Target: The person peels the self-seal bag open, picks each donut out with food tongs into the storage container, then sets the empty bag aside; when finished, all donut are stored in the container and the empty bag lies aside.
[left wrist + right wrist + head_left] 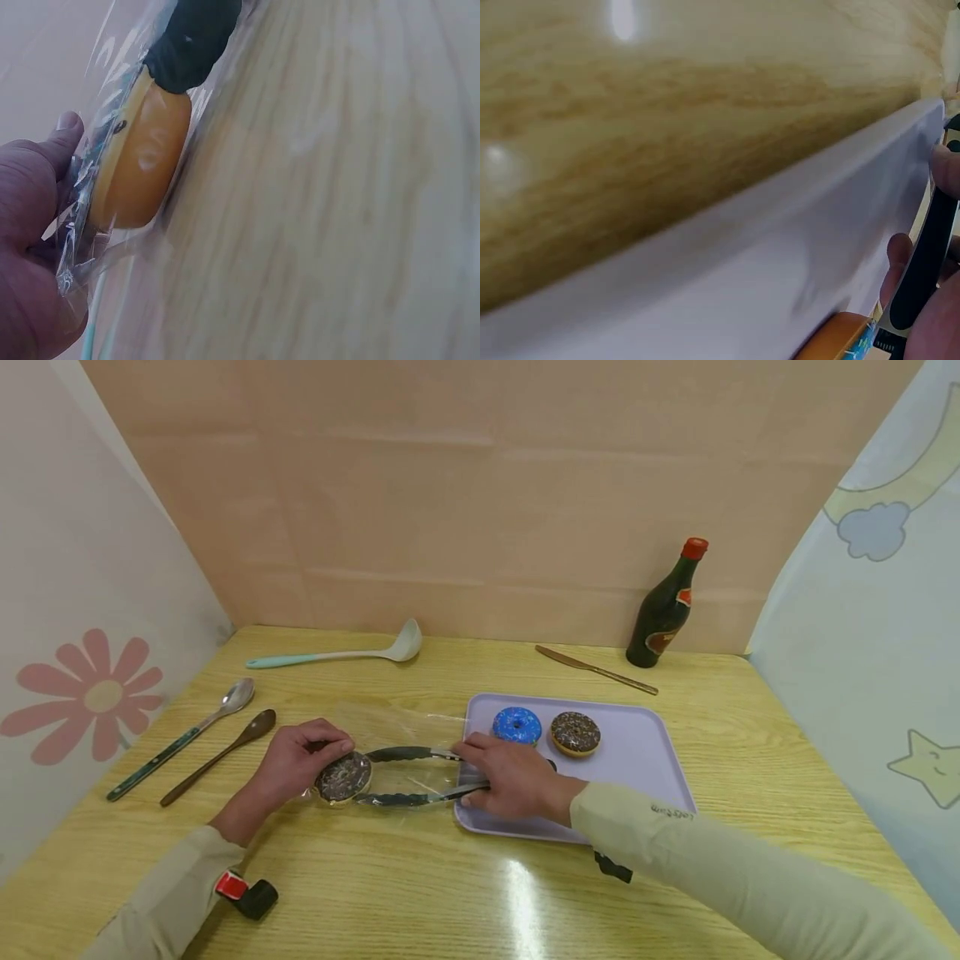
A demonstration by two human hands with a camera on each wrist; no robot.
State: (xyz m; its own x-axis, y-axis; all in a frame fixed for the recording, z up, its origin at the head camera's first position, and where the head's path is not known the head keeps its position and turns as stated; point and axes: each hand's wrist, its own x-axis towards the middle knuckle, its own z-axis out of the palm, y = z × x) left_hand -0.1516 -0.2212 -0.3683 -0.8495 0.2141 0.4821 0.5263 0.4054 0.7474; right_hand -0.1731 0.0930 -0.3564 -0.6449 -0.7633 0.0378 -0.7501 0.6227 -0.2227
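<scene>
A clear plastic bag (408,722) lies on the table, and my left hand (288,758) grips its left end. Inside the bag is a chocolate-topped donut with sprinkles (345,777), its orange-brown base showing through the film in the left wrist view. My right hand (521,781) holds black-and-silver tongs (401,753) around their middle. Their dark, wavy tips reach into the bag and meet the donut's right side, spread apart. The tongs' rear end is partly hidden under the right hand and sleeve.
A lilac tray (637,768) under my right hand bears a blue donut (517,724) and another chocolate donut (575,733). Behind stand a dark bottle (660,614), a knife (596,670) and a ladle (337,654). Two spoons, one metal (183,739), one wooden (221,756), lie left.
</scene>
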